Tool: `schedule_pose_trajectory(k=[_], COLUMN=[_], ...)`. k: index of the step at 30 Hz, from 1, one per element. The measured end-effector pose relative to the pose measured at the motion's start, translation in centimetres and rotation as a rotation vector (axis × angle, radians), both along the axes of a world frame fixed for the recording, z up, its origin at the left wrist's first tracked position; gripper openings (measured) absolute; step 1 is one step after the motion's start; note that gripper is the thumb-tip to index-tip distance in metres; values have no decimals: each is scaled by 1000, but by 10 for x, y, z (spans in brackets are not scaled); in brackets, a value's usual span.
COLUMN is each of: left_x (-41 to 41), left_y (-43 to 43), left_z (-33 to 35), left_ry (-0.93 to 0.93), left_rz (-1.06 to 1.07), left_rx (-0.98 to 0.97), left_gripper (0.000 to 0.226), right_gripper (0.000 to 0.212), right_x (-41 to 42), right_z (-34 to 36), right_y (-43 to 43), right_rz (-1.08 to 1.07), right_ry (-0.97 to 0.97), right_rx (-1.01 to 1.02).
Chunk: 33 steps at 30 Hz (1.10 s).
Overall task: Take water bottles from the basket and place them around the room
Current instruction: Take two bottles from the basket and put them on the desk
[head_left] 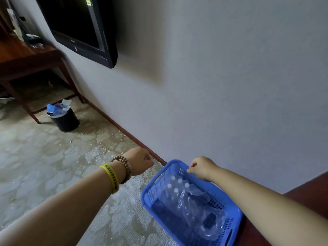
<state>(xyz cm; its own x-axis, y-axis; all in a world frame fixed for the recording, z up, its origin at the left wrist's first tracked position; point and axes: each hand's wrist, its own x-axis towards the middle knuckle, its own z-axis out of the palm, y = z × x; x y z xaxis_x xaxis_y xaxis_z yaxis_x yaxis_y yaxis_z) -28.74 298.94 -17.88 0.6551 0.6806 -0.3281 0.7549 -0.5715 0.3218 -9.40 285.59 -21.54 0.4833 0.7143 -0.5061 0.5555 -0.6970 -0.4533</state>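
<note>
A black bin [64, 119] stands on the carpet at far left. The left arm reaches forward with two bracelets at the wrist. The left hand [140, 161] shows its back, its fingers curled under and hidden, so I cannot tell whether they hold anything. To its right, the blue basket [145, 199] holds the water bottles [175, 185], white caps up, wrapped in clear plastic. The right hand [201, 167] bends down at the wrist, curled fingers pinching the far rim of the blue basket.

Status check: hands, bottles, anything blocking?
Left hand curled, nothing visible in it. Right hand grips blue basket at far rim. Bottles inside, loose plastic wrap alongside. Nothing blocking.
</note>
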Motion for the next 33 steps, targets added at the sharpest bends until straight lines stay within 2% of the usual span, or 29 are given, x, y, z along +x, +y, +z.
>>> schedule_pose_trajectory(k=[4, 8, 11, 14, 15, 19, 22, 27, 30, 33], left_x=[34, 71, 91, 102, 104, 112, 115, 119, 140, 172], left_y=[39, 70, 84, 87, 86, 77, 69, 46, 52, 70], left_z=[-25, -46, -72, -110, -128, -229, -339, -537, -623, -671], left_ry=[53, 74, 94, 85, 71, 97, 146, 201, 78, -157], left_rz=[-140, -336, -463, -512, -504, -523, -548, -569, -489, -369], left_rx=[-55, -79, -92, -133, -156, -171, -187, -198, -158, -101], left_gripper=[32, 36, 28, 17, 20, 24, 20, 34, 33, 32], right_gripper=[30, 19, 37, 26, 28, 32, 32, 19, 24, 29], right_x=[11, 13, 9, 5, 6, 10, 12, 11, 36, 74], right_z=[-24, -46, -72, -107, -125, -220, -314, -494, -579, -631], right_y=[11, 7, 1, -8, -12, -31, -47, -64, -62, -49], right_rz=[-114, -260, -320, -429, -455, -563, -693, -766, -824, -917], right_ry=[45, 44, 52, 53, 57, 78, 159, 227, 117, -51], right_rx=[-45, -66, -76, -96, -87, -68, -69, -60, -36, 67])
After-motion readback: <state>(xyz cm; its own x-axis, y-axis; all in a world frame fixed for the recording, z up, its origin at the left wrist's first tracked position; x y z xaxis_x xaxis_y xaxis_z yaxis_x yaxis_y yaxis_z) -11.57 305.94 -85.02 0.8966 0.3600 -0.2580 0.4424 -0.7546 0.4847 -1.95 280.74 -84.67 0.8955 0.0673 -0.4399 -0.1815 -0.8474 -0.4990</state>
